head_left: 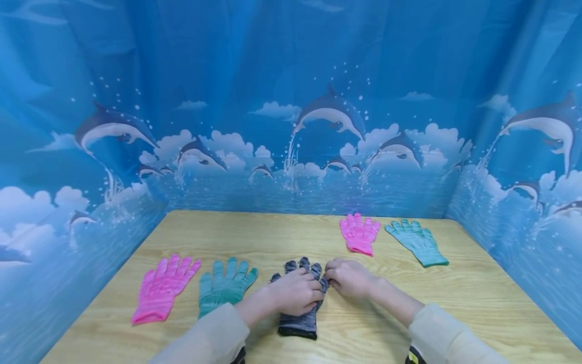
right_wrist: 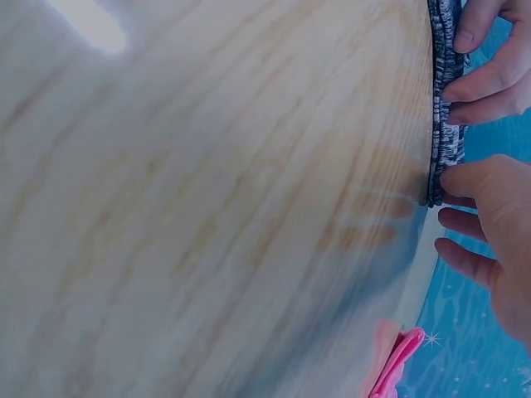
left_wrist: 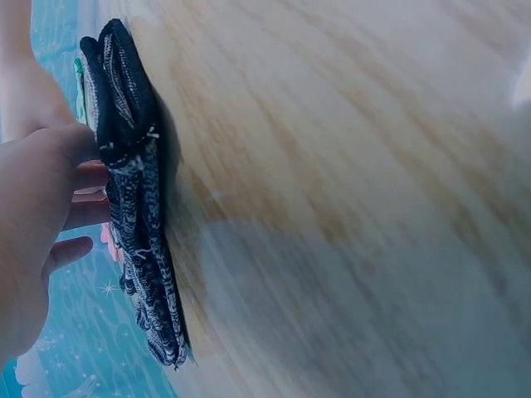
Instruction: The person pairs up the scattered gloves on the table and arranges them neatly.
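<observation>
A dark grey mottled knit glove (head_left: 297, 323) with a black cuff lies flat on the table, its fingers pointing away from me. My left hand (head_left: 297, 292) rests across its palm, fingertips on the right side of the knit. At the glove's right edge, my right hand (head_left: 350, 278) pinches the outermost glove finger between thumb and forefinger. The right wrist view shows that thumb (right_wrist: 465, 178) right at the end of the glove (right_wrist: 444, 108), other fingers spread apart below. In the left wrist view the glove (left_wrist: 137, 199) is seen edge-on beside my left hand (left_wrist: 37, 224).
On the left lie a pink glove (head_left: 161, 290) and a green glove (head_left: 223, 288), the green one partly behind my left sleeve. Another pink glove (head_left: 360, 235) and green glove (head_left: 420, 243) lie at the back right. A blue dolphin-print curtain (head_left: 291, 192) borders the wooden table (head_left: 254, 230).
</observation>
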Demonstrator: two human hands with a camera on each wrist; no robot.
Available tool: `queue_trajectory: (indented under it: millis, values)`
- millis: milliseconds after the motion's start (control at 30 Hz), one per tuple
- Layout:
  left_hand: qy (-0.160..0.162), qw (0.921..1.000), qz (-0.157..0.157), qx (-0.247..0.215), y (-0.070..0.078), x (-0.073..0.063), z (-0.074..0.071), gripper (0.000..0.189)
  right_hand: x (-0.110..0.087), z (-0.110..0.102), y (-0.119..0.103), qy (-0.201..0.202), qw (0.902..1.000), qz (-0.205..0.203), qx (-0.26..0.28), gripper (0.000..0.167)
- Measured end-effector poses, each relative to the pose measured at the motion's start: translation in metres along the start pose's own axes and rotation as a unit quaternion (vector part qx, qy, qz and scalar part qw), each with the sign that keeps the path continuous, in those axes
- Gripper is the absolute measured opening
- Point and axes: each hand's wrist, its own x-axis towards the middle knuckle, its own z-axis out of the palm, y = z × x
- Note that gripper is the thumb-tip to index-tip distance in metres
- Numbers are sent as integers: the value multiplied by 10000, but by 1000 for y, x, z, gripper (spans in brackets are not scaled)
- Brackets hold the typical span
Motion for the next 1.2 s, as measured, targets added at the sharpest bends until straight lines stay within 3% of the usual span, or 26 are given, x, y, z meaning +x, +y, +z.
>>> queue_trajectory:
  millis: [600,1200]
  values:
    - [-143,9999,38,-17,-1,3,1,26,3,2,2,41,9999,41,142,12]
    - [22,10000,59,-23,-2,0,0,26,3,-1,0,-209,9981,385,434,10]
